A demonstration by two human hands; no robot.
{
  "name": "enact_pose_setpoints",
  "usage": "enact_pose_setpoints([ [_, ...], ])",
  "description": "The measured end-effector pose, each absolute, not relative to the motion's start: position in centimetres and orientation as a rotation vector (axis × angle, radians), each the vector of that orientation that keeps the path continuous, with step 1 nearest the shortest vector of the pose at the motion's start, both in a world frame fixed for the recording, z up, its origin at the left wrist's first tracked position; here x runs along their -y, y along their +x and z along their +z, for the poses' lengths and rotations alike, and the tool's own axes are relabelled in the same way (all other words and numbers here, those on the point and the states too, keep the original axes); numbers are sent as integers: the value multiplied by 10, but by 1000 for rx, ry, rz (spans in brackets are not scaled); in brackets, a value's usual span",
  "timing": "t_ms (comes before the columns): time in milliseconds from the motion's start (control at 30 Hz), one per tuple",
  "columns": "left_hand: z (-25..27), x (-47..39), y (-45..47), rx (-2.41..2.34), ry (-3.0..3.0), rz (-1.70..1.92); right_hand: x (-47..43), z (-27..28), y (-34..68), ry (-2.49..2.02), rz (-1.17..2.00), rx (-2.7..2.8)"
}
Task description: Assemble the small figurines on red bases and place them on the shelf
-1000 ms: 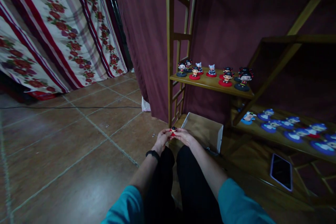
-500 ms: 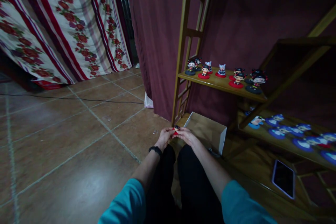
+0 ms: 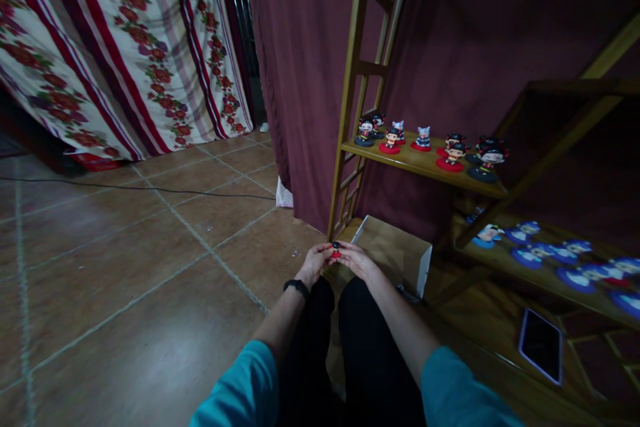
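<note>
A small figurine (image 3: 337, 248) with black hair and a red base is held upright between both my hands, in front of my knees. My left hand (image 3: 315, 263), with a dark band on the wrist, is closed on its left side. Opposite it, the fingers of my right hand (image 3: 355, 258) grip the right side. An open cardboard box (image 3: 393, 250) lies just beyond my right hand. Similar figurines on red and black bases, such as this red-based one (image 3: 392, 139), stand on the wooden shelf (image 3: 410, 159) above the box.
Several blue-based figurines (image 3: 533, 253) fill a lower shelf at right. A tablet or phone (image 3: 541, 345) lies on the wooden surface below. A black cable (image 3: 200, 193) crosses the tiled floor (image 3: 125, 267). A maroon curtain (image 3: 305, 80) hangs behind the shelf frame.
The figurine has turned slightly between my fingers and now looks more upright. Both hands stay in nearly the same place; the view has shifted a little.
</note>
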State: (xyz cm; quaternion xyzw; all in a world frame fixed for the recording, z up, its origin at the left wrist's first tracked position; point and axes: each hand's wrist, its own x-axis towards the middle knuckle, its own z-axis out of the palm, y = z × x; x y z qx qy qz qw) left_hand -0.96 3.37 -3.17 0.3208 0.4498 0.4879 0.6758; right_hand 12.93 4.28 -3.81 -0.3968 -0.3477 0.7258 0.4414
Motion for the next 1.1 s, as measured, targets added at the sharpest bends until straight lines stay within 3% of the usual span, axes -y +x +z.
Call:
enact_pose_setpoints([
  [700,-33,-32,-19,-917,871,1150,-40,-34,125,-947,1545,1077],
  [1100,-31,-34,-11,-1051,765,1116,-37,-30,129,-915,1776,962],
])
